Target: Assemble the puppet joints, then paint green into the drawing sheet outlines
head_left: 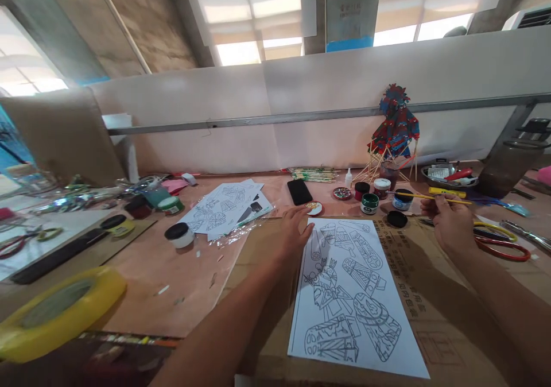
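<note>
In the head view, a white sheet (344,295) with black outline drawings of patterned puppet-like parts lies on flattened brown cardboard (430,295). My left hand (296,232) rests with its fingers out at the sheet's top left edge, close to a small round lid (315,208). Between the closed fingers of my right hand (450,223) is a thin yellow paintbrush (430,197). Its tip points left, over the opened blue paint jar (403,200). A black jar lid (396,219) lies just in front of that jar. Beside it stands a green paint jar (369,204).
Behind the jars stands a red and blue figure (396,123) on sticks. A black phone (299,192) and more printed sheets (226,206) lie left of centre. Red-handled scissors (503,249) are at right. A yellow tape roll (107,295) is at front left.
</note>
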`<state>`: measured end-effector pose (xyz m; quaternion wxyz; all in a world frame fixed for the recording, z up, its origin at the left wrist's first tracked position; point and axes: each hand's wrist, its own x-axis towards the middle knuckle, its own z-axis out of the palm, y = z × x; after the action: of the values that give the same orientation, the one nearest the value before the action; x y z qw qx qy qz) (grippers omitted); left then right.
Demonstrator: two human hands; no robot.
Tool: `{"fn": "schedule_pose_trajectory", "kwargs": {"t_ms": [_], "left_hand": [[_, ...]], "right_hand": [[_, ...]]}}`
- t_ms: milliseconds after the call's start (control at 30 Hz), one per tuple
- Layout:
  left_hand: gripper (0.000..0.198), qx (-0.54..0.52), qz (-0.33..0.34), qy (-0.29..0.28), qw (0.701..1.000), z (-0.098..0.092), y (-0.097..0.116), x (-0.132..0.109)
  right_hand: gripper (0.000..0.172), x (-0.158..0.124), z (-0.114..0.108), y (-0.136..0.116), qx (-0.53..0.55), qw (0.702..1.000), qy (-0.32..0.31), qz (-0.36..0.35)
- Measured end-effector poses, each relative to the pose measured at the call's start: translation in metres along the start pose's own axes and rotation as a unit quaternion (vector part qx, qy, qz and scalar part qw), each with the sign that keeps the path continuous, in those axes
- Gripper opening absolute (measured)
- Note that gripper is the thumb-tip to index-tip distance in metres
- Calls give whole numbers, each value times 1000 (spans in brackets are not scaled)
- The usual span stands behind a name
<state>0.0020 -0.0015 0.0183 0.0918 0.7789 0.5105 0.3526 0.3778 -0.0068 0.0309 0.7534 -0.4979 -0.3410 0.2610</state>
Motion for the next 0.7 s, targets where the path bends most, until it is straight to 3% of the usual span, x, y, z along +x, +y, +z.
{"fn": "schedule_pose_trajectory", "kwargs": {"t_ms": [233, 367, 500, 700], "left_hand": [[31, -41, -51, 70, 995, -2, -12, 4], [33, -55, -41, 97, 993, -16, -23, 9], [34, -80, -84, 165, 979, -55, -39, 14], [32, -76, -150, 215, 962, -143, -73, 10]], "right_hand": [[13, -2, 1, 0, 14, 1000, -10, 3], [16, -4, 3, -1, 8, 1000, -8, 7], [20, -2, 3, -2, 10, 1000, 4, 9], [29, -2, 4, -5, 5, 1000, 18, -14]]}}
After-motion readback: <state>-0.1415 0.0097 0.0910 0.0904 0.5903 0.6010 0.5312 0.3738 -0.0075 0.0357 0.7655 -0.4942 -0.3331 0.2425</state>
